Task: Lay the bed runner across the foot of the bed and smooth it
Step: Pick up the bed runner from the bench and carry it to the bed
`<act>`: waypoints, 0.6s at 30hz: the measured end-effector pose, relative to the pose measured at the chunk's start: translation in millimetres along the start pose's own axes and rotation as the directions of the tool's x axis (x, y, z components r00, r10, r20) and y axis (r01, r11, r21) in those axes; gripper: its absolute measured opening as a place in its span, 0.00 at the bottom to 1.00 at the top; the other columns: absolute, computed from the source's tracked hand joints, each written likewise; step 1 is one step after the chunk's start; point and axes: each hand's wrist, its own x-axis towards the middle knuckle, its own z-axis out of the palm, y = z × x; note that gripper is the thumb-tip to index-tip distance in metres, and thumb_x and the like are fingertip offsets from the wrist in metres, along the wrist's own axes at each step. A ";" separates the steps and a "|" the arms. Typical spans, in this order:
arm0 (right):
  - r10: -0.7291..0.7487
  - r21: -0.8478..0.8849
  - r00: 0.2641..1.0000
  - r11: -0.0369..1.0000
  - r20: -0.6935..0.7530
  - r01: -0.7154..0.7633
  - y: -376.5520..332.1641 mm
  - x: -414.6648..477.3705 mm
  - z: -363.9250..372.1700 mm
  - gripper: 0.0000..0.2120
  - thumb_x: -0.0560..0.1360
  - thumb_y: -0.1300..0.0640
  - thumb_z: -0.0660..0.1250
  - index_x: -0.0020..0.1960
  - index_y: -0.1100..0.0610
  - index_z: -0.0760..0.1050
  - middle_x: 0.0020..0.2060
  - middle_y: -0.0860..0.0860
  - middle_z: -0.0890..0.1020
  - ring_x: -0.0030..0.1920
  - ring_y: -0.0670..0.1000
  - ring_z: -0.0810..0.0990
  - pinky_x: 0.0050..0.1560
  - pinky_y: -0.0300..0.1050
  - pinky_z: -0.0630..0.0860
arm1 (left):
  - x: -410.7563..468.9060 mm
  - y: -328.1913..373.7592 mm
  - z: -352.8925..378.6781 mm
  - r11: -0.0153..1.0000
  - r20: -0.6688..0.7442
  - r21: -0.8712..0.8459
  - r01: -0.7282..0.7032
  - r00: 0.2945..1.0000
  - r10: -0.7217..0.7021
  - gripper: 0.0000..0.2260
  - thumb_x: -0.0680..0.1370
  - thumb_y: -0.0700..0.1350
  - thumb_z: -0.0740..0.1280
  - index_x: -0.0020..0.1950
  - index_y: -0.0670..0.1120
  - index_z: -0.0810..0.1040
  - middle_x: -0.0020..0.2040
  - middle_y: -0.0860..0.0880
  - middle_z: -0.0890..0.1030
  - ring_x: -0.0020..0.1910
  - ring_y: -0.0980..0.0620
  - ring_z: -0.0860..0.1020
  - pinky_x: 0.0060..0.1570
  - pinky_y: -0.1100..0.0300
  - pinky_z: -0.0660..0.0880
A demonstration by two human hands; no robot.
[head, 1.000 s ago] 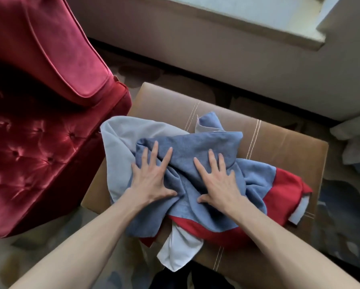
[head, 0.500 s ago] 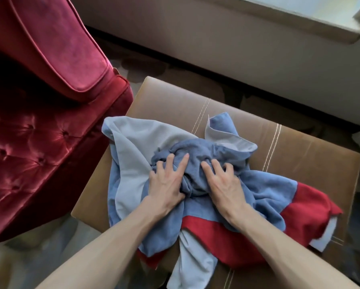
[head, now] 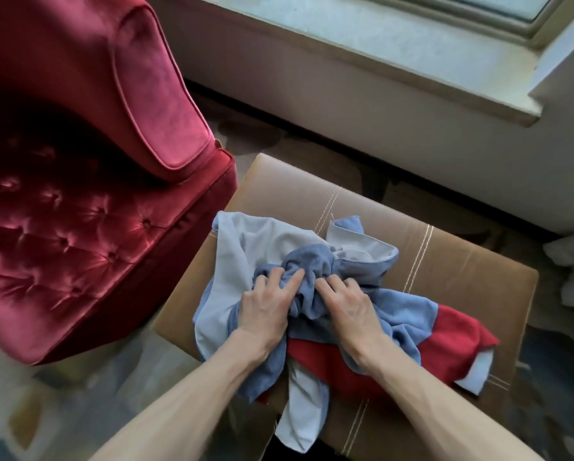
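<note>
Blue, grey and red cloth, the bed runner (head: 315,291), lay crumpled in a heap on a tan leather ottoman (head: 445,271); no bed showed in view. Both hands were bunched into its blue middle; the left hand (head: 265,307) had its fingers curled around a gathered fold, and the right hand (head: 348,306) gripped the same bundle just beside it, the two nearly touching. A red velvet armchair (head: 89,181) stood to the left; a window sill (head: 362,58) ran beyond. By my judgement the task had barely begun; the runner was only being gathered for lifting; carrying it over, spreading it across the foot and smoothing it all remained.
</note>
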 end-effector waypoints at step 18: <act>-0.432 0.044 0.897 0.898 -0.097 0.437 -175.2 -12.9 -170.8 0.13 0.69 0.62 0.71 0.52 0.57 0.75 0.42 0.52 0.77 0.37 0.54 0.72 0.37 0.50 0.75 | -159.3 -61.8 -206.6 0.972 -0.307 -0.037 0.234 0.923 -0.234 0.30 0.62 0.36 0.73 0.63 0.52 0.76 0.48 0.46 0.79 0.41 0.44 0.78 0.23 0.56 0.72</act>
